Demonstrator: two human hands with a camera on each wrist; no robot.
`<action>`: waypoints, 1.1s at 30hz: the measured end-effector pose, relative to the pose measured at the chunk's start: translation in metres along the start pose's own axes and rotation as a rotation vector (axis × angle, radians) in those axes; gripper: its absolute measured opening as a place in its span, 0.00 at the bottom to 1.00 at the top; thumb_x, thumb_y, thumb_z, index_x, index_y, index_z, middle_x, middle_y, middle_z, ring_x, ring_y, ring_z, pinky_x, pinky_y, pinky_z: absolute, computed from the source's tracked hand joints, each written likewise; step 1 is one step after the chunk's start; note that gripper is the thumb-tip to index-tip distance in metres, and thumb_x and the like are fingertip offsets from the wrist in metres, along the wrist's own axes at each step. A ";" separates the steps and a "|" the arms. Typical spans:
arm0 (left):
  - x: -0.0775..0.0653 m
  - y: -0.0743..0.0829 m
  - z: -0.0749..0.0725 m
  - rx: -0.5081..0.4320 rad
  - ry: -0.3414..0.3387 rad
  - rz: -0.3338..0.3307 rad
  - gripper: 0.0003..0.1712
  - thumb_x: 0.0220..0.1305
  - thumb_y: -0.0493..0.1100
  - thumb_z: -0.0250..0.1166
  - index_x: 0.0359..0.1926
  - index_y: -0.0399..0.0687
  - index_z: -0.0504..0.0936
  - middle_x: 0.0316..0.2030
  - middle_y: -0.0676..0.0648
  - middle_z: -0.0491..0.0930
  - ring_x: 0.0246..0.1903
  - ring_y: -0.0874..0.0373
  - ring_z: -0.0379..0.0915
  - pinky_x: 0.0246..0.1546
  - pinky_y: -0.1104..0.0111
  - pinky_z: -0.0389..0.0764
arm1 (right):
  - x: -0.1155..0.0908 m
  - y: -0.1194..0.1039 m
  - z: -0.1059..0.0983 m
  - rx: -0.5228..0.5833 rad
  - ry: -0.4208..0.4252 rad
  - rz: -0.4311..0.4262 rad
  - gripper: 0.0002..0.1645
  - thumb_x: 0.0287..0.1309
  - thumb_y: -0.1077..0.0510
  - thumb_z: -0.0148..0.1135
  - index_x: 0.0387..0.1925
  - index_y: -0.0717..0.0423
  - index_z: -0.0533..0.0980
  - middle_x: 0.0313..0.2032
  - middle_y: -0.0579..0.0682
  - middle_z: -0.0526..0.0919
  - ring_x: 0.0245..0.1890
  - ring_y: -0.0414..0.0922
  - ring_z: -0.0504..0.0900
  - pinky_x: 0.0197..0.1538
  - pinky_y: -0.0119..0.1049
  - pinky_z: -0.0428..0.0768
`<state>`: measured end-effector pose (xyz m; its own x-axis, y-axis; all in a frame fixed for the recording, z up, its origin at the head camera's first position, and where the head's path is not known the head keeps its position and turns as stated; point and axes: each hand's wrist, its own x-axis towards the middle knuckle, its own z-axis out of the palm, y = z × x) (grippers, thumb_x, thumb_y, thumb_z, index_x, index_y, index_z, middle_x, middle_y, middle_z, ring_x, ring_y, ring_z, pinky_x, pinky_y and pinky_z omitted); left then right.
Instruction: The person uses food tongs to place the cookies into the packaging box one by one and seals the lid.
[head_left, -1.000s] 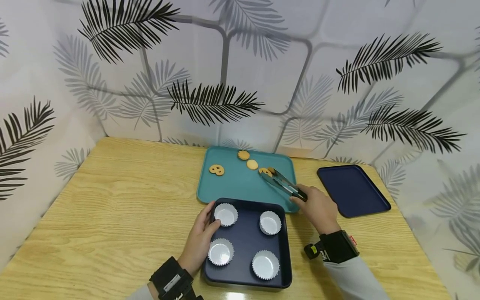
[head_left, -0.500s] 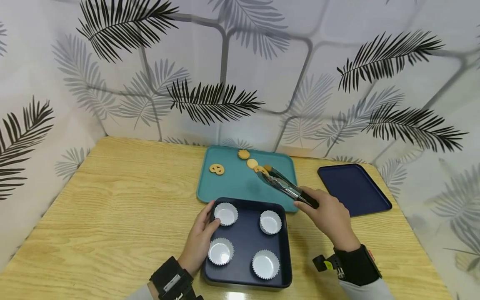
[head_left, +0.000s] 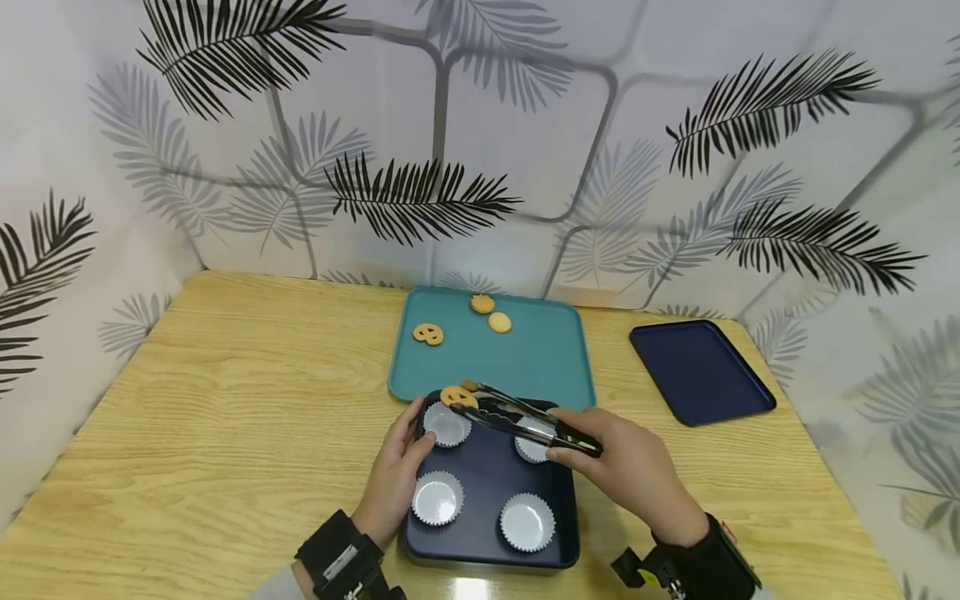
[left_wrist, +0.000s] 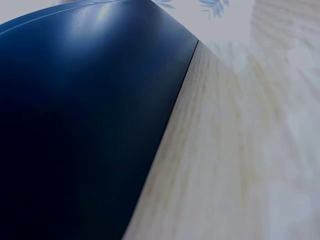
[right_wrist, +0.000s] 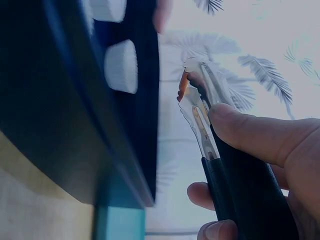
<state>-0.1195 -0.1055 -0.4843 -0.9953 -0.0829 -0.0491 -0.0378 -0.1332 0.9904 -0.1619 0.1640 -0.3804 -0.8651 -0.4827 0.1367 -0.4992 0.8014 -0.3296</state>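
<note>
A pair of tongs point(head_left: 517, 421) with black handles and metal ends is in my right hand point(head_left: 633, 471). Its tips pinch a pretzel-shaped cookie point(head_left: 454, 397) above the far left paper cup point(head_left: 447, 427) of a navy baking pan point(head_left: 480, 500). My left hand point(head_left: 392, 477) grips the pan's left wall, thumb over the rim beside that cup. More white fluted cups stand in the pan: near left point(head_left: 437, 498), near right point(head_left: 527, 522), and far right, partly behind the tongs. In the right wrist view the thumb presses on the tongs point(right_wrist: 240, 185); the cookie shows edge-on.
Behind the pan lies a teal tray point(head_left: 517, 358) bearing a pretzel cookie point(head_left: 428, 334), a round cookie point(head_left: 499, 322) and a scalloped one point(head_left: 482, 304). A flat navy tray point(head_left: 705, 371) lies at the right. The wooden table point(head_left: 247, 417) meets a leaf-patterned curtain behind.
The right hand has lifted the pretzel cookie off the teal tray with the tongs and brought it left and nearer, over the pan. The left hand keeps its hold on the pan.
</note>
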 end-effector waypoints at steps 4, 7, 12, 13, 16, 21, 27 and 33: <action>0.000 0.002 0.000 -0.005 -0.003 0.005 0.32 0.75 0.39 0.49 0.75 0.48 0.52 0.75 0.44 0.48 0.74 0.48 0.41 0.73 0.54 0.49 | 0.001 -0.002 0.009 -0.039 -0.015 -0.014 0.31 0.52 0.38 0.68 0.58 0.39 0.78 0.44 0.42 0.85 0.38 0.42 0.84 0.31 0.34 0.77; 0.001 0.002 0.000 -0.012 -0.008 0.009 0.32 0.75 0.39 0.49 0.75 0.48 0.52 0.75 0.44 0.47 0.74 0.48 0.40 0.73 0.54 0.49 | 0.003 -0.003 0.012 -0.057 -0.022 -0.012 0.31 0.51 0.39 0.68 0.58 0.38 0.78 0.45 0.42 0.84 0.38 0.43 0.84 0.31 0.35 0.78; 0.000 0.002 -0.001 0.002 -0.006 0.013 0.32 0.75 0.40 0.49 0.75 0.49 0.52 0.75 0.43 0.46 0.74 0.47 0.39 0.73 0.53 0.48 | 0.004 -0.005 0.014 -0.071 -0.041 -0.007 0.31 0.50 0.38 0.69 0.57 0.37 0.78 0.45 0.42 0.84 0.37 0.43 0.83 0.30 0.34 0.78; -0.001 0.002 -0.002 0.007 -0.005 0.014 0.32 0.75 0.41 0.49 0.75 0.49 0.52 0.75 0.43 0.46 0.74 0.47 0.40 0.73 0.52 0.48 | 0.004 -0.005 0.015 -0.071 -0.046 -0.005 0.31 0.50 0.38 0.69 0.57 0.37 0.78 0.44 0.42 0.84 0.37 0.42 0.83 0.30 0.34 0.77; -0.001 0.001 -0.002 0.013 -0.002 0.017 0.32 0.75 0.41 0.50 0.75 0.48 0.53 0.75 0.43 0.46 0.74 0.46 0.40 0.73 0.52 0.48 | 0.005 -0.006 0.015 -0.064 -0.054 0.001 0.31 0.50 0.37 0.68 0.57 0.37 0.78 0.44 0.42 0.84 0.36 0.42 0.83 0.29 0.34 0.77; -0.001 0.000 0.000 0.011 0.000 0.017 0.32 0.74 0.41 0.50 0.75 0.49 0.53 0.75 0.44 0.47 0.74 0.46 0.39 0.73 0.52 0.47 | 0.005 -0.006 0.015 -0.070 -0.050 0.002 0.31 0.50 0.37 0.68 0.57 0.38 0.78 0.44 0.43 0.85 0.36 0.43 0.84 0.29 0.35 0.78; -0.001 0.000 -0.001 0.009 0.000 0.022 0.32 0.74 0.40 0.50 0.75 0.49 0.53 0.75 0.44 0.47 0.74 0.47 0.39 0.74 0.52 0.47 | 0.004 -0.003 0.017 -0.068 -0.050 0.006 0.32 0.50 0.37 0.68 0.57 0.38 0.78 0.45 0.44 0.84 0.35 0.43 0.84 0.29 0.35 0.78; -0.001 0.000 -0.001 0.003 -0.008 0.022 0.32 0.74 0.40 0.50 0.75 0.49 0.53 0.75 0.44 0.47 0.75 0.47 0.39 0.74 0.52 0.47 | 0.004 -0.002 0.016 -0.064 -0.037 0.008 0.32 0.50 0.38 0.69 0.58 0.39 0.78 0.47 0.45 0.85 0.39 0.46 0.84 0.32 0.38 0.81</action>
<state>-0.1182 -0.1063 -0.4841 -0.9966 -0.0777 -0.0258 -0.0157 -0.1285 0.9916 -0.1635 0.1553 -0.3942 -0.8674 -0.4875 0.0993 -0.4950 0.8257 -0.2704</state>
